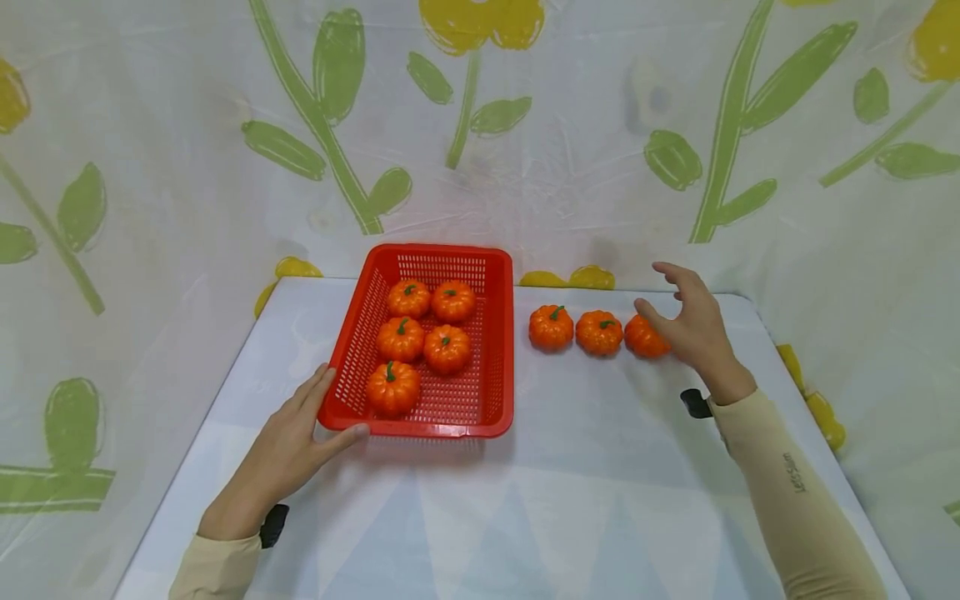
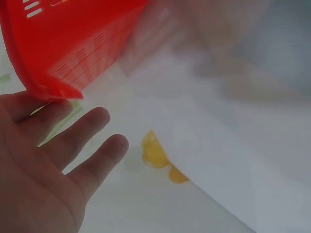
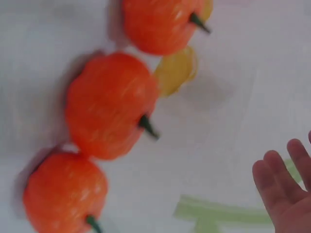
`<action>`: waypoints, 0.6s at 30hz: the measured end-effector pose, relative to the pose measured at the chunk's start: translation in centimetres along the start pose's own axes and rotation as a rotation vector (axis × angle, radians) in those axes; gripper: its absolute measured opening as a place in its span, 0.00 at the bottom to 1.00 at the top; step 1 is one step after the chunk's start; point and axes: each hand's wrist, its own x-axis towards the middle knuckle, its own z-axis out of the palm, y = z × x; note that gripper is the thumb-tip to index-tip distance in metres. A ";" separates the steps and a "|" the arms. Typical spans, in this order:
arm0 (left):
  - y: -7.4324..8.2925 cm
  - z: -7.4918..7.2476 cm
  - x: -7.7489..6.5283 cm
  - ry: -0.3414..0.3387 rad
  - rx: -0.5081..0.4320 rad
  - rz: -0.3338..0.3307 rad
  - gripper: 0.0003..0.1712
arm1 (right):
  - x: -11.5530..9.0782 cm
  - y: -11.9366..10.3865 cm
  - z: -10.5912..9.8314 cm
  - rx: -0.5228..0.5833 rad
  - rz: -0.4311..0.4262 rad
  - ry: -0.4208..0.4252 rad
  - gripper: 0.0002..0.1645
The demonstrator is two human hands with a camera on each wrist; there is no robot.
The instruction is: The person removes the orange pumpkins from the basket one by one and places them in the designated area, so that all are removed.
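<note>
A red plastic basket (image 1: 450,429) with slotted walls holds several small orange pumpkins (image 1: 400,339) with green stems. My left hand (image 1: 281,454) rests at its near left corner, fingers extended along the outer side and thumb by the front rim. In the left wrist view, the fingertips meet the red basket's rim (image 2: 58,92). Right of the basket, three more pumpkins stand in a row: a left one (image 1: 551,328), a middle one (image 1: 599,333) and a right one (image 1: 643,337). Over the right one hovers my right hand (image 1: 697,333), thumb and fingers spread, holding nothing; it partly hides that pumpkin.
A white table (image 1: 600,467) with pale blue triangles lies beneath everything. Behind and beside it hangs a white cloth (image 1: 570,192) printed with green stems and yellow flowers. The basket's back and the pumpkin row are close to the table's far edge.
</note>
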 end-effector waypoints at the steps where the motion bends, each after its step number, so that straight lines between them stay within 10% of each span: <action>1: 0.0 0.0 0.0 -0.001 0.000 -0.003 0.65 | 0.1 -0.6 0.3 0.009 -0.025 -0.011 0.39; 18: -0.3 0.3 0.1 0.007 -0.010 0.006 0.64 | 0.4 -10.3 9.0 0.087 -0.355 -0.304 0.40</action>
